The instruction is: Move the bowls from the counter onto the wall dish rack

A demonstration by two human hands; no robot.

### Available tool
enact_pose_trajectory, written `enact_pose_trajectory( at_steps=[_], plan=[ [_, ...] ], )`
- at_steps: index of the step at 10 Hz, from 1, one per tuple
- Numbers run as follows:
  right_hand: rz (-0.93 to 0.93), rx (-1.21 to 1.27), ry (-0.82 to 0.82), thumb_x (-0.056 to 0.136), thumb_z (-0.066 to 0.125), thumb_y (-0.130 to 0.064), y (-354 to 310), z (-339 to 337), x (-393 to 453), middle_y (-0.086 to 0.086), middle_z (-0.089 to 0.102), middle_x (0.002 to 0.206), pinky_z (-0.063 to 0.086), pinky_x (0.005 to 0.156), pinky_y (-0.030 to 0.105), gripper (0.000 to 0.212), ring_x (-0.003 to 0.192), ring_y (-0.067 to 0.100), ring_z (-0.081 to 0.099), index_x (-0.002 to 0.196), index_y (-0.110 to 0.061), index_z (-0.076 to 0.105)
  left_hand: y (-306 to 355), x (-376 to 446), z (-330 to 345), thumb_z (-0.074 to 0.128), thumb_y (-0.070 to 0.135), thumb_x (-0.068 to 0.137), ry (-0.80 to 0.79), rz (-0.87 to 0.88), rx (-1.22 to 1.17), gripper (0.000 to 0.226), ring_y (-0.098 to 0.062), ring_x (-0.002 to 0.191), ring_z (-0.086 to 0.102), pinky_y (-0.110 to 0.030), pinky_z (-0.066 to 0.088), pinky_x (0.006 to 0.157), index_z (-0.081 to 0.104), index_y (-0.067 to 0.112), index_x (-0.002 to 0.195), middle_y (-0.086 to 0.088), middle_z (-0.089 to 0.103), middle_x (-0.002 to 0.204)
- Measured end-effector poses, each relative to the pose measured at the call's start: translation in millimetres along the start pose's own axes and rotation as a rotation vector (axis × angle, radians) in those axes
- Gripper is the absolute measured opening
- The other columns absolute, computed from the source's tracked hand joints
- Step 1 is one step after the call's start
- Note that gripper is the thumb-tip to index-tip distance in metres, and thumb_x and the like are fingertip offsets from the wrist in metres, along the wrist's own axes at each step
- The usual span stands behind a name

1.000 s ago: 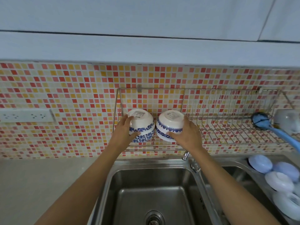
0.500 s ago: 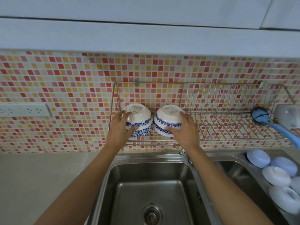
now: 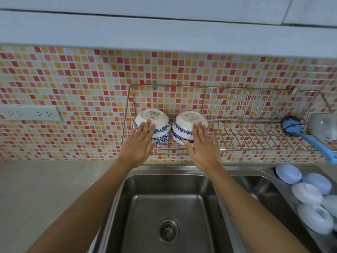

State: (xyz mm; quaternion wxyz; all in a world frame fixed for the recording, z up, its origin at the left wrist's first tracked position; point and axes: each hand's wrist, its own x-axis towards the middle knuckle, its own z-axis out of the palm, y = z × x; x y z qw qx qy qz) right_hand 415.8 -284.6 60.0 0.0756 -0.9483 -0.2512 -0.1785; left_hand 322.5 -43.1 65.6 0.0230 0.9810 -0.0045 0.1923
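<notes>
— So, where do we stand with the two blue-and-white bowls?

— Both sit upside down at the left end of the wall dish rack (image 3: 237, 114), side by side and nearly touching. The left bowl (image 3: 155, 118) looks like the top of a nested pair; the right bowl (image 3: 187, 123) sits just beside it.

— And our hands?

— A second ago our fingers were curled around the bowls. Now our left hand (image 3: 139, 145) and right hand (image 3: 203, 145) have flattened out: fingers straight and together, the grip let go on both sides, only the fingertips resting on the bowls' near sides.

— So we have released them?

— We judge so. The bowls keep their place on the wires with no clamp on them, so this delivery looks done, apart from a last steadying touch.

— Anything left to move?

— At the far right, pale blue and white round dishes (image 3: 308, 194) lie stacked beside the steel sink (image 3: 164, 207); whether they are bowls we cannot tell. The grey tabletop (image 3: 45, 189) at the left shows none. A blue-handled brush (image 3: 308, 137) and a pale cup (image 3: 324, 125) occupy the rack's right end, leaving the middle slots free.

— Next, then?

— Likely we draw both hands back gently, so the bowls are not nudged off the wires.
</notes>
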Motion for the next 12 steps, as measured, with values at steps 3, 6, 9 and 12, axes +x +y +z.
enact_pose_trajectory(
  at_steps=[3, 6, 9, 12],
  plan=[
    [0.011, 0.074, -0.151, 0.098, 0.012, -0.058, -2, -18, 2, 0.003, -0.015, 0.162, 0.003, 0.121, 0.048, 0.073, 0.15, 0.021, -0.008, 0.153, -0.018, -0.013, 20, -15, -10, 0.002, 0.049, 0.097, -0.064, -0.155, -0.051, 0.061, -0.017, 0.143, -0.018, -0.036, -0.006, 0.119, -0.009, 0.018, 0.149, -0.001, -0.013, 0.158],
    [0.037, 0.062, -0.202, 0.099, 0.02, -0.056, -30, -88, -23, 0.005, 0.019, 0.161, 0.012, 0.117, 0.054, 0.067, 0.149, 0.029, 0.005, 0.153, -0.016, 0.022, 22, -40, -95, 0.016, 0.04, 0.101, -0.123, -0.138, -0.073, 0.06, -0.022, 0.145, -0.011, -0.035, 0.001, 0.119, 0.005, 0.007, 0.15, -0.008, -0.011, 0.158],
    [0.04, -0.002, -0.058, 0.099, 0.027, -0.056, -80, -178, -64, 0.006, 0.035, 0.155, 0.019, 0.114, 0.057, 0.063, 0.144, 0.031, 0.023, 0.148, -0.018, 0.034, 28, -77, -189, 0.014, 0.04, 0.101, -0.152, -0.126, -0.046, 0.061, -0.025, 0.146, -0.006, -0.04, 0.006, 0.12, 0.002, 0.005, 0.149, -0.012, -0.008, 0.158],
    [0.065, 0.062, -0.025, 0.097, 0.03, -0.058, -94, -213, -108, 0.009, 0.031, 0.156, 0.016, 0.117, 0.054, 0.068, 0.147, 0.029, 0.019, 0.151, -0.017, 0.028, 41, -117, -218, 0.016, 0.04, 0.101, -0.118, -0.142, -0.102, 0.061, -0.027, 0.146, 0.0, -0.041, 0.008, 0.119, -0.001, 0.005, 0.149, -0.014, -0.005, 0.158]
  ],
)
